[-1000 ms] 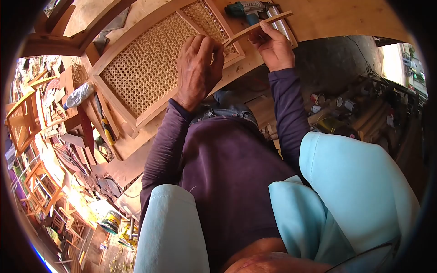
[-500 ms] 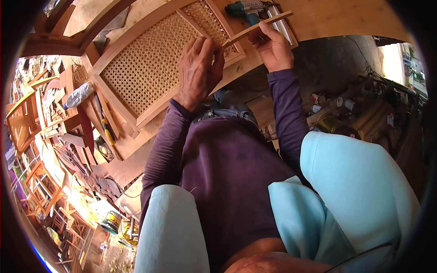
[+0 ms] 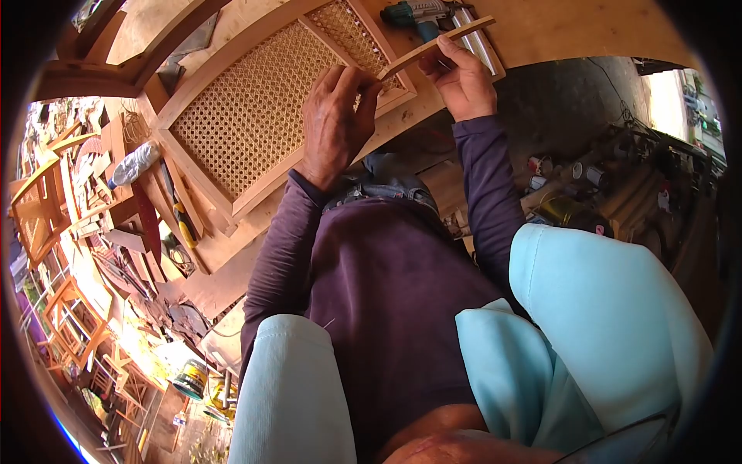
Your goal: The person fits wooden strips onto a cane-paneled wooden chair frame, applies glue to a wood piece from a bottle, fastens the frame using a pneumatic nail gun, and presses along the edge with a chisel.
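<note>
A thin wooden strip point(image 3: 417, 56) slants above the near right corner of a wooden frame point(image 3: 201, 189) with a woven cane panel point(image 3: 247, 108). My right hand point(image 3: 464, 81) pinches the strip near its middle, thumb on top. Closed fingers of my left hand point(image 3: 334, 120) are at the strip's lower left end, and the back of this hand hides part of the grip. The cane-panelled frame lies flat on a plywood bench point(image 3: 556, 35), partly beneath my left hand.
Behind the strip lies a teal and grey power tool point(image 3: 421, 11) beside a metal bar point(image 3: 481, 42). At the left are a yellow and black handled tool point(image 3: 184, 224), a plastic-wrapped object point(image 3: 135, 162) and curved wooden parts point(image 3: 147, 66). Cans point(image 3: 595, 176) and scraps fill the floor at right.
My left hand has shifted slightly left, its fingers turning a little. The right hand and the strip have risen very slightly. The cane-panelled frame stays where it was.
</note>
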The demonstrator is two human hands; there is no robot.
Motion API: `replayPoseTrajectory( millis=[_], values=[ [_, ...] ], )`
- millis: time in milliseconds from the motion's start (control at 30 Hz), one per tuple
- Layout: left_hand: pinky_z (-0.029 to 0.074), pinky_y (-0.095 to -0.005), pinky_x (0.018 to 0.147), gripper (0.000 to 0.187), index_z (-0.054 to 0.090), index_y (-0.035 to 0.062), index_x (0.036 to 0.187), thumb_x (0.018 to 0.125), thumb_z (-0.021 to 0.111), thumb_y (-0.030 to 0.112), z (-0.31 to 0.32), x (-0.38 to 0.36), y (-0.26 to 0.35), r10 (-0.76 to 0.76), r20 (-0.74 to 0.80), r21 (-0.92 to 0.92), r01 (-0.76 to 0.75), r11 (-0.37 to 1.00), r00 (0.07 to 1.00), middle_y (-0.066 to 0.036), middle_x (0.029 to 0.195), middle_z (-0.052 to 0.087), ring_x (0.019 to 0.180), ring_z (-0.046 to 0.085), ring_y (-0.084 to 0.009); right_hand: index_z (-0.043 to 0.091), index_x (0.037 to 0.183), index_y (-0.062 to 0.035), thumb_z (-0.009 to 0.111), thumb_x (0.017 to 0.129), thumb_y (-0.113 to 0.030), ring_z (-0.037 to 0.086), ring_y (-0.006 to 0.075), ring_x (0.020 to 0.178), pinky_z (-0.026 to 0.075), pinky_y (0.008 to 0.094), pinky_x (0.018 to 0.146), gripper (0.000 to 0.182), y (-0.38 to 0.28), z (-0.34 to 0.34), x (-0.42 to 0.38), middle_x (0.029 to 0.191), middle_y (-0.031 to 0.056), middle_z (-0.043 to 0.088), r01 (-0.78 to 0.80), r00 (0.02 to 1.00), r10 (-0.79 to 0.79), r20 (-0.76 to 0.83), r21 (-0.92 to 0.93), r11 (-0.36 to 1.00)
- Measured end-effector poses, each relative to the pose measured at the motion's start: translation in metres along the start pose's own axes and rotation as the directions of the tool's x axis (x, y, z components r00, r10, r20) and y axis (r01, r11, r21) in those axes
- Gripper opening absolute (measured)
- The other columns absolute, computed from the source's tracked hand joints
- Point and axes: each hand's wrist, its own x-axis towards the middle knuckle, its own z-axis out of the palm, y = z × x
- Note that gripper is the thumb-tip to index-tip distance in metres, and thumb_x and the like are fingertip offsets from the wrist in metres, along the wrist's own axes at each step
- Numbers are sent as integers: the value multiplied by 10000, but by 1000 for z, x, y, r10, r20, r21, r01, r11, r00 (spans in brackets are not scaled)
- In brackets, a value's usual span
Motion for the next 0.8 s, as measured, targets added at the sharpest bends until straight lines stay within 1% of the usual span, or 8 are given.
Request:
replayPoseTrajectory(
  millis=[67,167,233,433,567,700,800],
  values=[
    [540,-444,755,103,698,72,945,890,781,96,0,0,-1,-18,4,-52,19,998,1000,-98,889,681,868,680,-326,703,1059,-29,786,961,-149,688,243,898,598,411,827,175,-1,2,-2,974,100,703,14,1000,-14,-16,-2,1000],
    [541,-444,760,112,698,65,951,888,787,91,2,-1,0,-28,-1,-46,28,999,1000,-100,894,695,869,686,-328,702,1067,-24,791,955,-153,696,257,913,596,415,830,192,-2,4,-3,1000,115,716,12,1000,-13,-13,-25,1000],
    [541,-446,760,115,699,64,955,889,789,94,2,-1,-1,-32,3,-50,32,998,999,-101,897,697,872,686,-328,699,1067,-14,794,950,-156,701,271,908,596,418,834,207,-1,4,-2,1018,131,724,31,999,-31,-41,-17,999],
    [539,-445,744,116,705,65,955,887,795,92,6,0,-3,-39,6,-59,39,997,999,-101,892,699,860,687,-329,694,1045,-4,811,933,-146,708,285,871,602,429,828,215,-2,3,-1,1007,140,722,28,999,-29,-35,-21,999],
    [538,-444,729,114,707,65,950,885,797,89,8,0,-4,-25,-17,-78,24,997,1000,-101,882,697,842,688,-328,694,1038,-8,818,925,-137,710,285,874,608,430,823,211,-1,1,2,1003,140,722,23,998,-24,-53,-15,1000],
    [537,-446,731,121,707,65,954,883,802,90,9,0,-3,-41,-5,-85,40,996,999,-101,882,697,840,688,-326,697,1041,-11,820,923,-134,711,282,875,611,427,818,210,-1,0,3,997,139,723,26,999,-27,-46,-12,1000],
    [535,-437,719,120,708,64,958,885,801,83,10,1,-3,-29,-10,-53,29,998,1000,-99,879,696,826,686,-322,700,1039,-11,821,922,-131,711,281,873,612,427,817,207,-1,-2,5,993,138,723,23,999,-23,-37,-8,1000]
  ],
)
